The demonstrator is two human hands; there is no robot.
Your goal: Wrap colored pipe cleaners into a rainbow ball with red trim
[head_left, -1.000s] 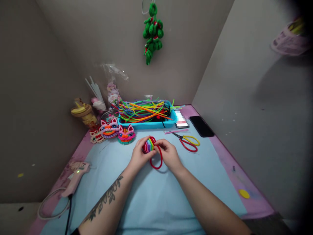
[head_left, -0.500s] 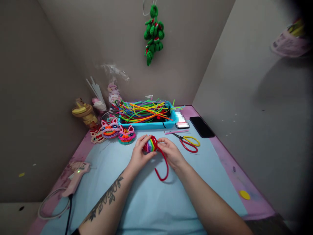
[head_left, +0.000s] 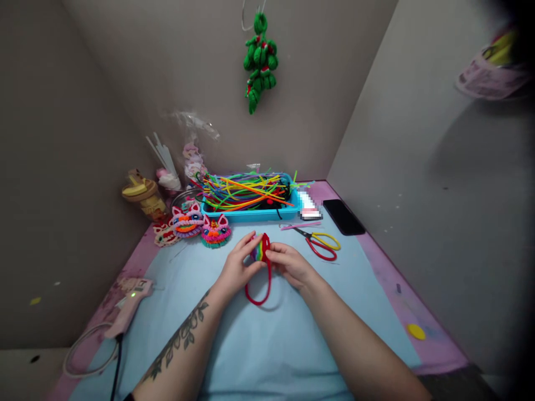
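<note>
Above a blue cloth (head_left: 267,345), the left hand (head_left: 240,264) grasps a rainbow-striped piece (head_left: 259,249), partly hidden by fingers; the right hand (head_left: 291,264) pinches its red edge. Pixelation obscures a white object (head_left: 309,206).

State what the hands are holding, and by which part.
A rainbow-striped pipe-cleaner piece: the left hand grips its left side; the right hand's fingers hold its red right edge.

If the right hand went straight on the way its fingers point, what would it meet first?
The right hand would likely first meet the rainbow-striped piece at its fingertips, with the left hand beyond; exact depth is unclear from one view.
</note>
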